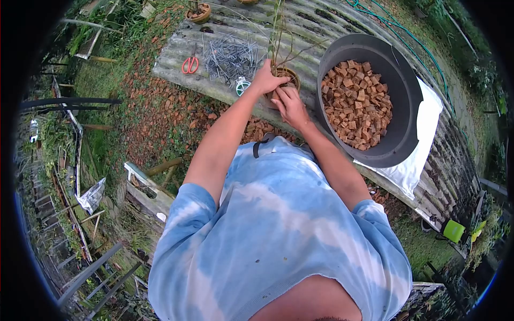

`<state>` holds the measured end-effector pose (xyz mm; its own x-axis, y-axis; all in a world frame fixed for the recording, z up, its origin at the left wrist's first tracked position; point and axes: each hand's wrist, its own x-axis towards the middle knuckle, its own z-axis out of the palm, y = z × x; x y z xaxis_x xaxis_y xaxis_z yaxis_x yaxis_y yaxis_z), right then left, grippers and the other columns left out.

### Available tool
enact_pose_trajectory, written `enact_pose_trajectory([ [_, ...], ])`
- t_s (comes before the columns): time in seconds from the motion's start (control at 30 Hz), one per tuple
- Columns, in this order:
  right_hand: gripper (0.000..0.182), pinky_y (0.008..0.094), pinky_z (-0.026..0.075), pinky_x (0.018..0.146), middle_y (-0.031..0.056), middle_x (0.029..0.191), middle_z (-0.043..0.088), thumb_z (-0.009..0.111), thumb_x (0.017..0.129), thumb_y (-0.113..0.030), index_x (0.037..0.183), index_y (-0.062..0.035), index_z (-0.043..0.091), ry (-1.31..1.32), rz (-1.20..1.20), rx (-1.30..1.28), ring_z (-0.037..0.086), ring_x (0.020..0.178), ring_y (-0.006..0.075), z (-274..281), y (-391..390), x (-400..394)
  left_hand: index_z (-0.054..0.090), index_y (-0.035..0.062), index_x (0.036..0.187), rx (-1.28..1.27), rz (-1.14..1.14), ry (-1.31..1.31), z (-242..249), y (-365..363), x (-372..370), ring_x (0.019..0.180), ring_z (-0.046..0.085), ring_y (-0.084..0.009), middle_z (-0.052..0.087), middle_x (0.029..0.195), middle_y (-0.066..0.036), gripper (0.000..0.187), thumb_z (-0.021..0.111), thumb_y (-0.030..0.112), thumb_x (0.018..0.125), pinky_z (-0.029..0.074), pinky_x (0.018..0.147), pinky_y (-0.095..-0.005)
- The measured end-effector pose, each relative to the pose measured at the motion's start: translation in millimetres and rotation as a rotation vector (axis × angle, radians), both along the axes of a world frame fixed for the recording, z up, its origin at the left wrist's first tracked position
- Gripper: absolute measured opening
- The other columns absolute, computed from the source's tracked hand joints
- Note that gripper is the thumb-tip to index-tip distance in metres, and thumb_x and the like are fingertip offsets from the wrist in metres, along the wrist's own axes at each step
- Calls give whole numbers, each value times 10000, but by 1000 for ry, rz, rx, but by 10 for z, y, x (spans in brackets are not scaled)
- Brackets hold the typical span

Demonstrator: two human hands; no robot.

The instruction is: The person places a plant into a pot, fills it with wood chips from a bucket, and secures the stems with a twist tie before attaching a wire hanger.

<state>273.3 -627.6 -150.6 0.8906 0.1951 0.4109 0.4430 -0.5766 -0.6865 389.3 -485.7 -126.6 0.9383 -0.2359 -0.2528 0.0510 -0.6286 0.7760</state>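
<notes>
A tall, thin-stemmed plant (277, 32) stands in a terracotta-coloured pot (294, 78) on the corrugated sheet. My left hand (266, 81) is closed at the pot's left side, by the base of the stems, its thumb reaching across the top. Against it at the near side of the pot is my right hand (293, 108), fingers bent and pressed together; what lies under them is hidden. Just right of the pot, a large dark tub (399, 125) holds brown husk-like chunks (357, 101). Red-handled scissors (190, 65), a pile of metal wire pieces (231, 58) and a green-and-white tie reel (242, 85) lie to the left.
The corrugated sheet (176, 61) forms the work surface. A white sack (423, 134) lies partly beneath the tub. Another pot (198, 13) stands at the far left edge. A green hose (399, 24) runs along the far right, and a lime-green container (453, 231) sits at lower right.
</notes>
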Motion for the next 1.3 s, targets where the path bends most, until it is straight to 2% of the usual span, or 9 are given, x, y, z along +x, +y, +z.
enact_pose_trajectory([
  [0.2,318,464,491,926,160,1153,614,684,928,-187,1213,-49,654,-33,-35,-180,589,1080,347,-3,118,115,464,7,1325,33,-12,-15,56,-1,-21,1153,640,-425,651,1230,-281,874,874,461,702,494,984,-447],
  [0.3,253,473,509,906,161,1176,616,663,929,-133,1160,-30,655,43,-3,-120,606,1082,375,-141,123,156,453,-18,1323,61,-13,-29,59,-16,-26,1147,643,-436,654,1219,-298,889,875,456,700,499,980,-450],
  [0.4,227,479,531,882,159,1170,619,636,916,-104,1129,-26,650,40,24,-150,625,1057,376,-189,147,156,466,45,1366,69,15,-1,-49,-9,27,1095,665,-332,668,1208,-216,927,904,477,674,518,948,-409],
  [0.5,312,486,550,870,150,1231,617,597,901,-77,1207,-78,661,170,35,-188,627,1120,330,-156,128,117,462,52,1356,77,4,10,-98,2,43,1107,664,-331,669,1216,-210,922,903,488,674,517,953,-411],
  [0.6,349,478,542,906,154,1255,582,578,893,-59,1235,-66,650,11,31,-260,592,1164,344,-208,130,130,455,54,1355,71,-24,25,-56,-1,42,1100,667,-331,674,1203,-208,924,898,502,680,517,953,-412],
  [0.8,377,434,507,996,155,1257,521,600,945,-158,1294,-13,600,14,-17,-421,518,1201,330,-230,103,120,461,42,1357,61,-5,-32,56,-72,-4,1104,666,-382,678,1185,-239,851,865,440,722,514,959,-430],
  [0.9,383,421,502,1006,154,1262,523,606,960,-199,1291,-7,595,48,14,-415,511,1203,319,-215,43,111,467,26,1354,88,-4,1,81,-127,-1,1116,658,-404,675,1185,-249,811,847,392,737,506,969,-442],
  [1.1,413,410,492,1029,157,1305,508,599,965,-208,1310,17,576,11,8,-482,501,1237,324,-262,105,94,426,20,1352,39,-40,-92,-1,-82,-37,1113,643,-446,674,1168,-276,753,806,269,752,511,956,-488],
  [1.3,454,409,472,1051,173,1330,516,578,981,-203,1353,54,538,58,48,-359,497,1256,329,-316,114,-12,418,21,1378,-2,-27,-75,-25,-14,-79,1105,640,-457,675,1153,-273,721,767,218,779,508,953,-491],
])
